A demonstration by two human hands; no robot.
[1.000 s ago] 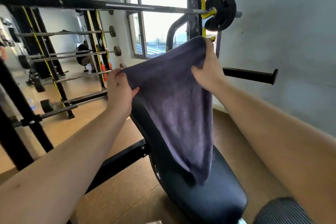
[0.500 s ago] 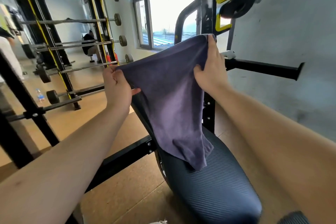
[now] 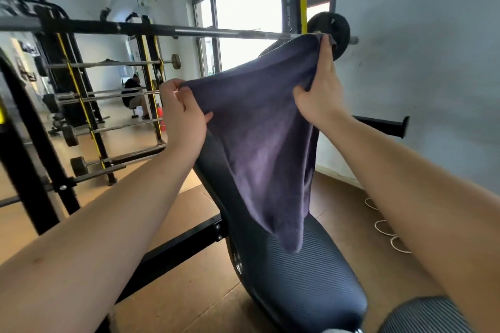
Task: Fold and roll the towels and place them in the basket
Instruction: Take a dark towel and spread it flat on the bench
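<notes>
A dark purple towel (image 3: 259, 143) hangs in the air in front of me, over a black weight bench (image 3: 292, 278). My left hand (image 3: 181, 113) pinches its upper left corner. The upper right corner, held higher, is gripped by my right hand (image 3: 320, 92). The top edge stretches between both hands and the cloth droops to a point just above the bench seat. No basket is in view.
A barbell (image 3: 216, 32) with a black plate (image 3: 331, 35) rests on a rack just behind the towel. More racks with bars stand at left (image 3: 81, 94). A black peg (image 3: 384, 126) juts from the right. White cord (image 3: 387, 232) lies on the wooden floor. A person sits far back.
Both hands still hold the towel's corners. The view has tilted up and shifted, and the hanging tip has swung slightly over the bench seat.
</notes>
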